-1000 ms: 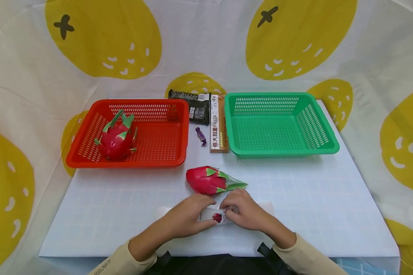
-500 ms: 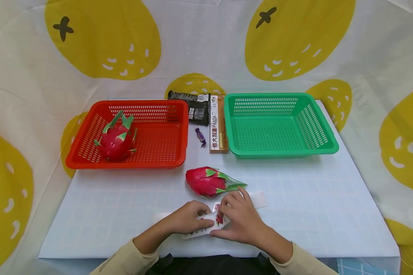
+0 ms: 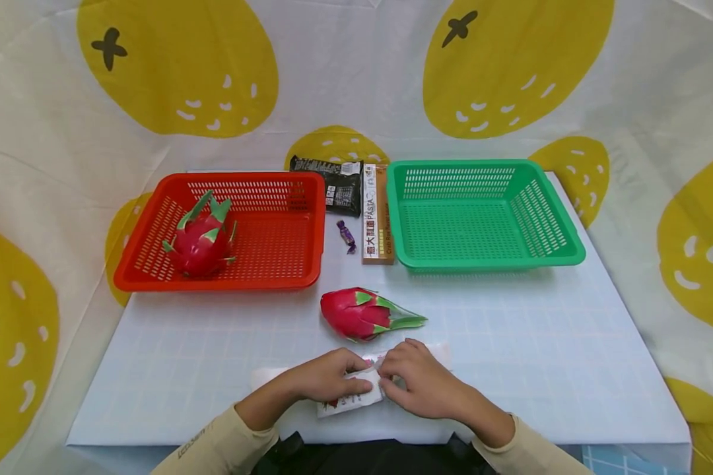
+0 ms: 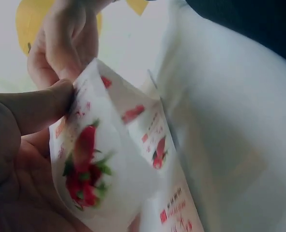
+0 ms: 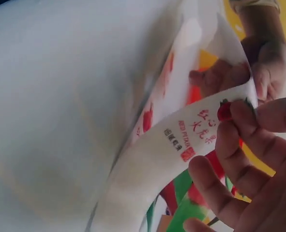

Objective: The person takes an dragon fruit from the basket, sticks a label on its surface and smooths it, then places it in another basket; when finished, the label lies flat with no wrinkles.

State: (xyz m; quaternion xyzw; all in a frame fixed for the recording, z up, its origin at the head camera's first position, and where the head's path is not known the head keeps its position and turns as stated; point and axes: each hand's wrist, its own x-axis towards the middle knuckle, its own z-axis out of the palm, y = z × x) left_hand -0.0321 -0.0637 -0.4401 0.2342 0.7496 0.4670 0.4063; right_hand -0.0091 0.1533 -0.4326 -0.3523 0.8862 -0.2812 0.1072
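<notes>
Both hands hold a white printed paper strip (image 3: 350, 400) near the table's front edge. It carries dragon fruit pictures and red lettering that reads "RED PITAYA". My left hand (image 3: 333, 376) pinches it between thumb and fingers; in the left wrist view the paper (image 4: 99, 183) bends over into a fold. Thumb and forefinger of my right hand (image 3: 418, 379) grip another part, and in the right wrist view the strip (image 5: 147, 159) curves away from them. Just beyond the hands, a red dragon fruit (image 3: 356, 315) lies on its side, green leaf tips pointing right.
A red basket (image 3: 226, 285) at the back left holds another dragon fruit (image 3: 199, 245). The green basket (image 3: 487, 264) stands at the back right. Between them are a black packet (image 3: 344, 191), a pasta box (image 3: 379, 218) and a small purple wrapped candy (image 3: 346, 236).
The printed strip, lower and flatter between the hands a second ago, is now folded, its left end angled toward the front edge. Both hands have shifted slightly; baskets and fruit stay put.
</notes>
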